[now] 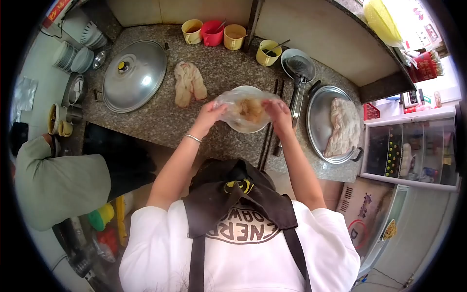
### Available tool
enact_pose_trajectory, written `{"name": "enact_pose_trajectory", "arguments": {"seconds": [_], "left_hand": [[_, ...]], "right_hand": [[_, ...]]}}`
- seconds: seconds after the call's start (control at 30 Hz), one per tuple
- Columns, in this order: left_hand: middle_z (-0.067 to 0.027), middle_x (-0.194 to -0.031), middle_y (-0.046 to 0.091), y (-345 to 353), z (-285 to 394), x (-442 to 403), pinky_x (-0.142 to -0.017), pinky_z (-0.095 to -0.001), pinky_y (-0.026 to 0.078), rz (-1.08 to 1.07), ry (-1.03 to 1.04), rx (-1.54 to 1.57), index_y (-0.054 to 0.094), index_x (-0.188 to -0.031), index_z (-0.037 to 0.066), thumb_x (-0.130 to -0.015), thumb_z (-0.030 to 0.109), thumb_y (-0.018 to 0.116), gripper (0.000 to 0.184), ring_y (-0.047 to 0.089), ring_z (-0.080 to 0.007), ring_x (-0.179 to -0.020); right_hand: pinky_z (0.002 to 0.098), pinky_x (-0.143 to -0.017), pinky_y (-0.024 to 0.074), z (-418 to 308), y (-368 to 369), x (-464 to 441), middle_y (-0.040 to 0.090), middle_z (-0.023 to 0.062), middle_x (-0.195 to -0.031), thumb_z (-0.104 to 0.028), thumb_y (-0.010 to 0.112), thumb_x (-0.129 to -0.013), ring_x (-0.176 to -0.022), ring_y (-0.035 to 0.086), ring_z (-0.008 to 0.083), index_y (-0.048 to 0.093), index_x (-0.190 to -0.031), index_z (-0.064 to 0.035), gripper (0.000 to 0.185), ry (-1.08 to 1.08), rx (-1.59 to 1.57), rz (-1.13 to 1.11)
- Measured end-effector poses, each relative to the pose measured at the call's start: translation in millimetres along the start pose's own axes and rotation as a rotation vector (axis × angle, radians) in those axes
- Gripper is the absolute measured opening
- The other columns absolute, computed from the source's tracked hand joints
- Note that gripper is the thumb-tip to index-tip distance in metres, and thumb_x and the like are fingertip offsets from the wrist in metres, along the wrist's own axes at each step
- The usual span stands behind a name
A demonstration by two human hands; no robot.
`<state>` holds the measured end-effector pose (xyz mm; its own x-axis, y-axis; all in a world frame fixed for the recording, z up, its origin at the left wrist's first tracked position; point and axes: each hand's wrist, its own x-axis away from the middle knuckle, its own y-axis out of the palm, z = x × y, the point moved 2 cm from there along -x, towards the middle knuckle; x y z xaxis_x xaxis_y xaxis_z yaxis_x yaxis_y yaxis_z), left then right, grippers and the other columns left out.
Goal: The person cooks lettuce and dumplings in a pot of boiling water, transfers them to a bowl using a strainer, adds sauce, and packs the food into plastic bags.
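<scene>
A clear plastic bag (226,103) is stretched between my two hands above a white bowl (242,130). My left hand (210,116) pinches the bag's left side, and my right hand (278,115) grips its right side. Brownish food (251,110) shows in the middle; I cannot tell whether it lies inside the bag or in the bowl beneath. Left of the bowl, a folded pale cloth-like bundle (189,83) rests on the stone counter (160,129). Long dark chopsticks (270,141) and a long-handled wire strainer (299,68) lie close to my right hand.
A big domed lid (134,75) sits at left, near stacked bowls (73,57). Several cups (212,33) stand along the back wall. On the right, a wide metal pan (321,114) bears pale wrapped food (342,127). Another person (63,180) stands at left.
</scene>
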<state>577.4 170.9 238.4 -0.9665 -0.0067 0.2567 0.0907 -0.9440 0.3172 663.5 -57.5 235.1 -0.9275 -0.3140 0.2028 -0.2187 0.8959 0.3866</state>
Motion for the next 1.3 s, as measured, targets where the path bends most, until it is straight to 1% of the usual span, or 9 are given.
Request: {"name": "enact_pose_trajectory", "arguments": {"seconds": [0.13, 0.23, 0.43, 0.57, 0.83, 0.97, 1.13, 1.23, 1.3], "left_hand": [[-0.0022, -0.091, 0.060, -23, -29, -13, -0.073, -0.0240, 0.045, 0.145, -0.104, -0.060, 0.055, -0.103, 0.002, -0.087, 0.016, 0.051, 0.022, 0.056, -0.0097, -0.083], [-0.0018, -0.089, 0.059, 17, 3, -9, -0.072, -0.0238, 0.044, 0.168, -0.020, -0.008, 0.055, -0.100, 0.000, -0.086, 0.016, 0.053, 0.021, 0.054, -0.0089, -0.080], [-0.0016, -0.095, 0.058, 40, 39, 6, -0.078, -0.0243, 0.043, -0.140, 0.079, 0.044, 0.054, -0.103, 0.001, -0.087, 0.016, 0.050, 0.022, 0.053, -0.0082, -0.086], [-0.0022, -0.094, 0.060, -11, -1, 8, -0.076, -0.0253, 0.045, 0.078, -0.050, -0.121, 0.054, -0.106, 0.002, -0.087, 0.016, 0.050, 0.024, 0.055, -0.0099, -0.085], [-0.0052, -0.088, 0.061, -15, -15, -4, -0.067, -0.0243, 0.046, 0.195, -0.147, -0.117, 0.055, -0.100, -0.001, -0.085, 0.014, 0.053, 0.022, 0.057, -0.0106, -0.076], [-0.0039, -0.090, 0.061, -6, -10, 0, -0.071, -0.0238, 0.045, 0.228, -0.157, -0.220, 0.056, -0.100, 0.000, -0.085, 0.017, 0.053, 0.022, 0.057, -0.0105, -0.081], [-0.0028, -0.091, 0.060, 8, -17, -1, -0.072, -0.0247, 0.044, 0.086, -0.051, -0.245, 0.055, -0.102, 0.000, -0.085, 0.017, 0.053, 0.024, 0.055, -0.0090, -0.080], [-0.0018, -0.089, 0.060, 20, -13, 3, -0.071, -0.0247, 0.044, -0.085, 0.050, -0.211, 0.056, -0.101, 0.001, -0.085, 0.016, 0.054, 0.022, 0.054, -0.0077, -0.079], [-0.0034, -0.081, 0.061, 11, -17, 3, -0.065, -0.0255, 0.044, 0.096, 0.005, -0.305, 0.057, -0.094, -0.001, -0.083, 0.015, 0.055, 0.019, 0.053, -0.0091, -0.071]], "right_hand": [[0.0292, -0.083, 0.0433, -43, 49, 17, 0.061, 0.0095, -0.096, -0.021, 0.051, -0.087, -0.091, 0.058, 0.0166, 0.052, -0.095, -0.0024, 0.020, 0.038, -0.100, -0.190], [0.0293, -0.081, 0.0432, -38, 17, 6, 0.062, 0.0068, -0.090, -0.021, 0.051, -0.087, -0.085, 0.058, 0.0153, 0.053, -0.090, -0.0037, 0.018, -0.015, 0.108, -0.038], [0.0304, -0.078, 0.0444, 38, -64, -9, 0.061, 0.0076, -0.090, -0.017, 0.053, -0.085, -0.084, 0.058, 0.0163, 0.053, -0.092, -0.0014, 0.017, 0.203, 0.171, 0.114], [0.0296, -0.077, 0.0455, 4, 3, -1, 0.060, 0.0083, -0.089, -0.016, 0.054, -0.085, -0.084, 0.058, 0.0167, 0.051, -0.099, -0.0016, 0.020, 0.154, -0.197, 0.068], [0.0279, -0.078, 0.0437, -44, 3, 5, 0.058, 0.0061, -0.091, -0.020, 0.058, -0.083, -0.084, 0.056, 0.0158, 0.048, -0.107, -0.0021, 0.032, 0.161, -0.020, -0.108], [0.0329, -0.073, 0.0465, -19, -38, 5, 0.057, 0.0075, -0.098, -0.029, 0.066, -0.074, -0.086, 0.058, 0.0208, 0.042, -0.116, -0.0020, 0.055, 0.014, 0.543, -0.024], [0.0294, -0.063, 0.0468, -4, -45, -3, 0.061, 0.0073, -0.072, -0.021, 0.060, -0.076, -0.068, 0.059, 0.0175, 0.059, -0.085, 0.0023, 0.025, 0.098, 1.450, -0.031], [0.0312, -0.062, 0.0470, 30, -67, -30, 0.062, 0.0099, -0.074, -0.020, 0.059, -0.072, -0.069, 0.060, 0.0188, 0.059, -0.091, 0.0019, 0.029, 0.107, 0.794, 0.137], [0.0304, -0.062, 0.0469, 12, -23, -25, 0.062, 0.0078, -0.077, -0.017, 0.057, -0.075, -0.070, 0.059, 0.0173, 0.057, -0.094, 0.0010, 0.026, 0.127, 0.584, 0.109]]}}
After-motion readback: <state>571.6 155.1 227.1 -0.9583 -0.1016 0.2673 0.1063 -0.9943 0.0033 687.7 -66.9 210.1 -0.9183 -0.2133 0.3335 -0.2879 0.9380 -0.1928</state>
